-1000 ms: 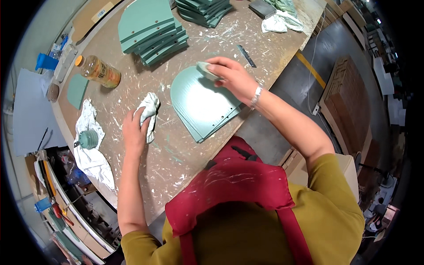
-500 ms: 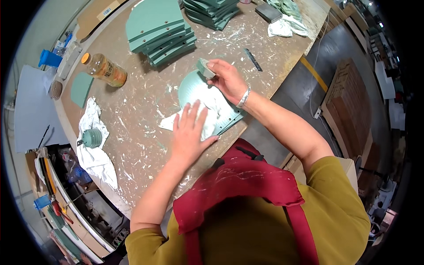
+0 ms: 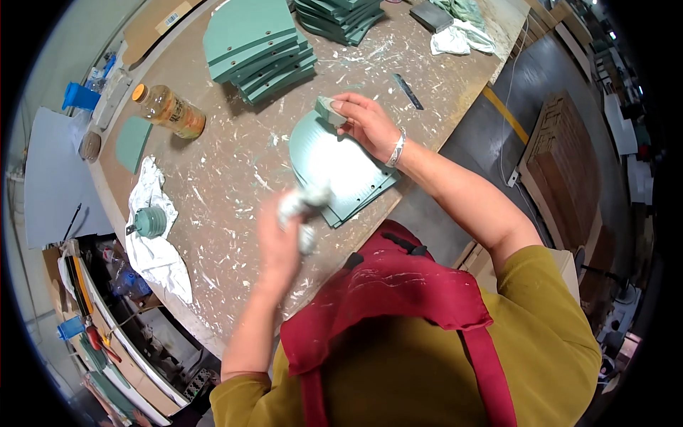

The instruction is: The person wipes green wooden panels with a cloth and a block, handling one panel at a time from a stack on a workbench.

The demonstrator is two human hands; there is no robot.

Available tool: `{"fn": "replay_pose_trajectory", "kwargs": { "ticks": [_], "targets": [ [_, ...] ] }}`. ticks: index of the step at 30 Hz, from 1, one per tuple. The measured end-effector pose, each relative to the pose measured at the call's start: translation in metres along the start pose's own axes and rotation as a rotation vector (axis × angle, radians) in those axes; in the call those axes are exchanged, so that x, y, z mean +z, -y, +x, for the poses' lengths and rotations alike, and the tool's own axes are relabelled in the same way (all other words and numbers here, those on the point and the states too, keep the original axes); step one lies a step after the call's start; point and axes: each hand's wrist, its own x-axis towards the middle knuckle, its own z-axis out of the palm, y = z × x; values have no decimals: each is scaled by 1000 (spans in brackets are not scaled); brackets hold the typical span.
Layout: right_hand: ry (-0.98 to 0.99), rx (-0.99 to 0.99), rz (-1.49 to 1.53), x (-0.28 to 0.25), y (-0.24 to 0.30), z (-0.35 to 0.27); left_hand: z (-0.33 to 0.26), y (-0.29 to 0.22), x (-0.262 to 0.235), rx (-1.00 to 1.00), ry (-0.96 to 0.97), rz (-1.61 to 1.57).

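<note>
Left hand (image 3: 279, 242) gripping white rag (image 3: 304, 206) at green panel's (image 3: 341, 167) near edge; right hand (image 3: 366, 121) pinching sanding block (image 3: 329, 111) on panel's far edge.

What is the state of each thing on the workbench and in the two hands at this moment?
Left hand: blurred, holding a white rag.
Right hand: gripping a small green block.
Curved green panel: flat on the bench, on others like it.
Amber bottle: on its side, capped.
White cloth: crumpled.
Green panel stack: fanned.
</note>
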Motion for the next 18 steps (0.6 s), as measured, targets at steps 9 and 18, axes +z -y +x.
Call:
{"fn": "replay_pose_trajectory", "kwargs": {
  "ticks": [9,18],
  "targets": [
    [10,-21,43,4,0,2,69,20,12,762,80,774],
    [-19,-23,0,4,3,-1,2,11,-2,734,392,650]
  ]
}}
